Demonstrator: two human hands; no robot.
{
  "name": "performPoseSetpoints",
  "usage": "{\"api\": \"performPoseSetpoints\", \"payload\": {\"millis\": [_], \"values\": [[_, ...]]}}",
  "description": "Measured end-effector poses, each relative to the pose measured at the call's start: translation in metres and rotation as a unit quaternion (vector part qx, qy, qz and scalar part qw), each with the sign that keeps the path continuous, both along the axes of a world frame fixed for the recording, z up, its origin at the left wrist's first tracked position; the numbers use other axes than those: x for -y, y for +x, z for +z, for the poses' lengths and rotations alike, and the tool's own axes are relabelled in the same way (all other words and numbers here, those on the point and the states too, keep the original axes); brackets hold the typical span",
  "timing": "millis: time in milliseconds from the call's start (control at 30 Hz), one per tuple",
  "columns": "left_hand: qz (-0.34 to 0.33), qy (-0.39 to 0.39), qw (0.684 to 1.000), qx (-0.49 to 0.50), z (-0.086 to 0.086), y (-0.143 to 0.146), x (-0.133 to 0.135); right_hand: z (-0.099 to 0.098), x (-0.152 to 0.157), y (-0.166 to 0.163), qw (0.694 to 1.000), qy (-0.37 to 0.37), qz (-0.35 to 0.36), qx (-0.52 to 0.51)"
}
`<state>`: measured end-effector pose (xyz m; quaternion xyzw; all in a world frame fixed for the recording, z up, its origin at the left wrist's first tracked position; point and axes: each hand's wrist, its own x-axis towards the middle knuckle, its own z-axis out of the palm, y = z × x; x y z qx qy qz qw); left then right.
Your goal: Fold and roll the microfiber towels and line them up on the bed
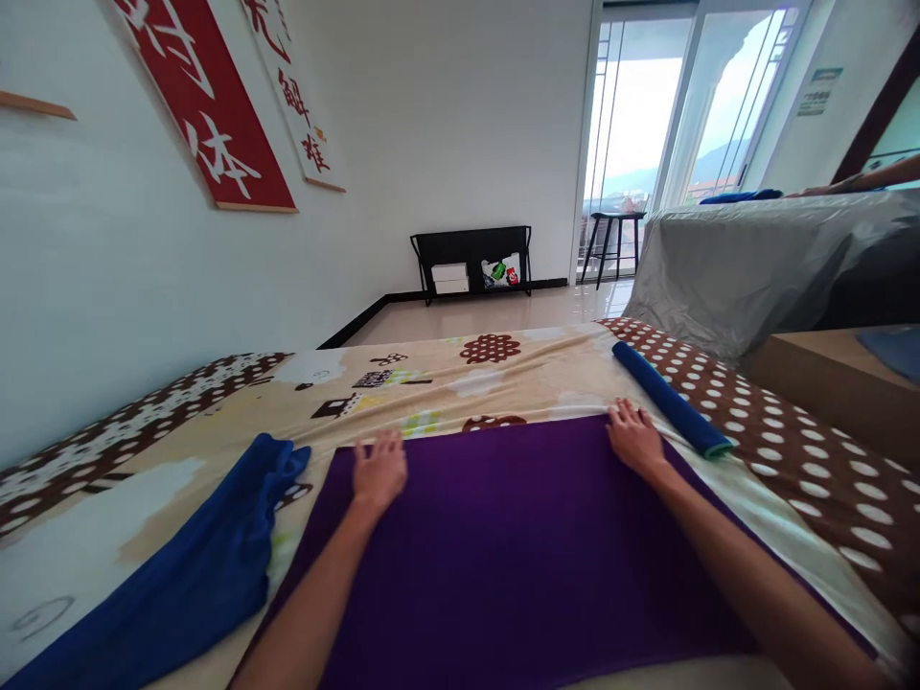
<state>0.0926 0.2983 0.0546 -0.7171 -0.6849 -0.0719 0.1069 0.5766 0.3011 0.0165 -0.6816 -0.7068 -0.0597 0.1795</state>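
Patterned blanket [542,372] leaves room past the far edge of the purple cloth [503,546], flat between a loose blue cloth [194,561] and a blue roll [668,398], under left hand [379,470] and right hand [636,438], fingers outstretched near 2 corners, gripping nothing.

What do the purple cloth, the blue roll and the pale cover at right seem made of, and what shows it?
Purple cloth: probably woven fabric, matte, lying flat without glare. Blue roll: likely soft fabric, matte, edged green. Pale cover: apparently thin plastic sheeting, slightly shiny, with light-catching wrinkles.
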Motion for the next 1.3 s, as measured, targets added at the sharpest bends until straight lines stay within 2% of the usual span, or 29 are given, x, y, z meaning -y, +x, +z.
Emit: {"api": "performPoseSetpoints", "payload": {"millis": [67,133,200,300,400,467,533,633,733,800,900,1000,1067,1133,1200,1300], "values": [[-0.073,0.007,0.997,0.005,-0.003,0.062,-0.005,0.007,-0.003,-0.057,0.999,0.015,0.05,0.001],[-0.124,0.001,0.992,0.013,-0.014,0.119,-0.01,0.006,-0.006,-0.115,0.993,0.014,0.119,0.003],[-0.147,-0.007,0.989,0.021,-0.03,0.158,-0.013,-0.002,-0.005,-0.159,0.987,0.007,0.163,0.003],[-0.148,-0.013,0.988,0.031,-0.049,0.18,-0.01,-0.016,-0.001,-0.19,0.981,-0.008,0.192,-0.001],[-0.14,-0.02,0.989,0.037,-0.056,0.181,-0.008,-0.021,-0.002,-0.191,0.98,-0.024,0.196,-0.008],[-0.139,-0.027,0.989,0.038,-0.055,0.172,-0.009,-0.019,-0.006,-0.177,0.978,-0.034,0.204,-0.01],[-0.131,-0.037,0.99,0.037,-0.051,0.146,-0.011,-0.015,-0.009,-0.146,0.976,-0.047,0.213,-0.01],[-0.075,-0.053,0.995,0.037,-0.042,0.069,-0.01,-0.013,-0.008,-0.064,0.981,-0.065,0.185,-0.01],[0.019,-0.053,0.998,0.034,-0.035,-0.019,-0.005,-0.02,-0.002,0.022,0.993,-0.071,0.091,-0.013],[0.062,-0.049,0.997,0.029,-0.035,-0.06,-0.002,-0.028,-0.001,0.057,0.996,-0.071,0.043,-0.013],[0.088,-0.042,0.995,0.023,-0.035,-0.086,-0.001,-0.037,-0.003,0.075,0.998,-0.068,0.006,-0.011],[0.08,-0.049,0.995,0.022,-0.026,-0.085,0.001,-0.032,-0.001,0.072,0.998,-0.065,-0.008,-0.01],[0.07,-0.046,0.996,0.022,-0.014,-0.067,0.004,-0.02,0.005,0.056,0.998,-0.054,-0.018,-0.009],[0.045,-0.025,0.998,0.022,-0.005,-0.026,0.004,-0.007,0.009,0.018,0.999,-0.033,-0.018,-0.007],[-0.009,-0.001,1.0,0.022,-0.003,0.039,0.001,0.002,0.009,-0.044,1.0,-0.016,0.013,-0.004],[-0.104,-0.011,0.994,0.03,-0.013,0.133,-0.006,0.004,0.004,-0.141,0.993,-0.03,0.116,0.005]]}}
